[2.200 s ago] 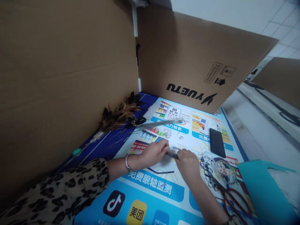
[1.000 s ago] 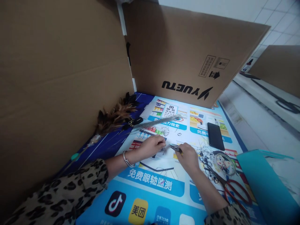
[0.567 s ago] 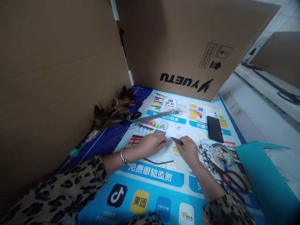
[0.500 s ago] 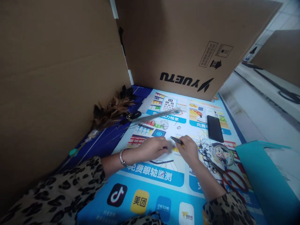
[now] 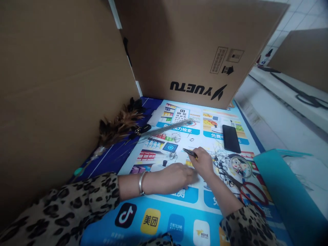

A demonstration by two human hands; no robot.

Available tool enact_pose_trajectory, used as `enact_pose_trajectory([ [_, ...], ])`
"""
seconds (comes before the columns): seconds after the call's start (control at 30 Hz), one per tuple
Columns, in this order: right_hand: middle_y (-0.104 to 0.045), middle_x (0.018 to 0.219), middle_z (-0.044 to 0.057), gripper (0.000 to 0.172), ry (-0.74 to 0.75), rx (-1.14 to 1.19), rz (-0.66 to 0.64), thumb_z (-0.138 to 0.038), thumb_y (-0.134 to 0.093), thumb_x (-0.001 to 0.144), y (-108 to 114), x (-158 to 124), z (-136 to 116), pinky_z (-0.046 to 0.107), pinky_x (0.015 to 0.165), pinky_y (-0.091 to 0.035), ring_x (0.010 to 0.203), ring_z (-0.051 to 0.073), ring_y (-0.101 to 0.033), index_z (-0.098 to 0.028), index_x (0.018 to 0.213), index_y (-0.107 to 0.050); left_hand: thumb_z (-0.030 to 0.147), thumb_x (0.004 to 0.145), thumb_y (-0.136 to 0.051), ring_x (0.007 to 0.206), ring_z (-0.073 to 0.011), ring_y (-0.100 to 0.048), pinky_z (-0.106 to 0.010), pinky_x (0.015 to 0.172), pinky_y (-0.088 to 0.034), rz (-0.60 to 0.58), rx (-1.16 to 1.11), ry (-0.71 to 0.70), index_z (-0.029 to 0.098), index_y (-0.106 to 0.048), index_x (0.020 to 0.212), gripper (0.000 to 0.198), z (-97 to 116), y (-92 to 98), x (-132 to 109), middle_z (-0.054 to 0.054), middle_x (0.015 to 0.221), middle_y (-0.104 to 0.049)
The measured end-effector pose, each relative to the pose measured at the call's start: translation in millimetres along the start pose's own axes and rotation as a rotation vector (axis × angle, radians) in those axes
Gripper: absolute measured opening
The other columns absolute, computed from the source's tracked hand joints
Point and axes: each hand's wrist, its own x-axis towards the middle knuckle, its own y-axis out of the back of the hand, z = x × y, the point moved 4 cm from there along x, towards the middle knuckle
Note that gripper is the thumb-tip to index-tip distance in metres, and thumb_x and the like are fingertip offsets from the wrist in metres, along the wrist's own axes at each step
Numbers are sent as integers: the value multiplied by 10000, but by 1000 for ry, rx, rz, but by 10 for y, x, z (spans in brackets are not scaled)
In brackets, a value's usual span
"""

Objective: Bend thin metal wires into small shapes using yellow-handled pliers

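Observation:
My right hand (image 5: 203, 163) is closed round a pair of pliers (image 5: 190, 152), whose dark jaws point to the upper left. Just left of it, my left hand (image 5: 178, 177) hangs low over the printed sheet (image 5: 164, 201); its fingertips are blurred and partly hidden, so what they hold cannot be made out. Beyond the hands lies a bundle of thin straight wires (image 5: 169, 127). Small tangles of fine wire (image 5: 175, 137) rest on the sheet. To the right of my right hand are several small dark wire loops (image 5: 222, 167) in a loose heap.
Red-handled scissors (image 5: 252, 194) and a round dish with a cartoon picture (image 5: 240, 166) lie at right, below a black phone (image 5: 231, 139). A teal box (image 5: 279, 184) stands at the right edge. Brown feathers (image 5: 120, 123) lie at left. Cardboard walls (image 5: 192, 44) enclose the back and left.
My left hand has moved right and down, toward my right wrist. My right hand keeps the pliers in about the same place. The view has shifted slightly.

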Motion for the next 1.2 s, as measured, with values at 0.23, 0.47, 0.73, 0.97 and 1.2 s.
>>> enact_pose_trajectory([
  [0.23, -514, 745, 10, 127, -9, 35, 13, -275, -485, 803, 4, -5, 22, 217, 641, -318, 728, 135, -481, -191, 762, -571, 184, 839, -463, 738, -168, -561, -290, 685, -413, -121, 213, -159, 171, -526, 725, 130, 98, -58, 100, -41, 775, -609],
  [0.47, -506, 736, 5, 121, -20, 83, 22, -271, -491, 801, 24, -4, 22, 216, 639, -326, 721, 131, -485, -191, 744, -561, 102, 797, -430, 787, -204, -546, -307, 695, -409, -118, 325, -166, 141, -508, 923, 153, 81, -131, 23, -86, 865, -590],
  [0.73, -492, 730, 4, 85, -73, 186, 44, -237, -502, 776, 38, 5, 73, 223, 629, -329, 717, 139, -474, -193, 711, -536, 190, 834, -405, 685, -124, -515, -233, 618, -403, 182, -402, 290, 165, -497, 883, 108, -378, 142, 14, -20, 776, -557],
  [0.97, -477, 704, 8, 113, -55, 130, 93, -232, -482, 789, 81, 10, 49, 239, 638, -325, 714, 149, -458, -193, 686, -504, 282, 792, -521, 580, -90, -508, -222, 585, -413, 394, -1043, 434, 108, -584, 857, 196, -757, 146, -67, -21, 676, -567],
  [1.2, -493, 763, 36, 56, 58, -41, 91, -191, -502, 757, 82, 4, 15, 287, 721, -325, 788, 181, -449, -184, 772, -555, 283, 751, -545, 458, -67, -440, -174, 443, -320, 540, -949, 589, 130, -607, 863, 200, -880, 200, -155, 31, 536, -488],
])
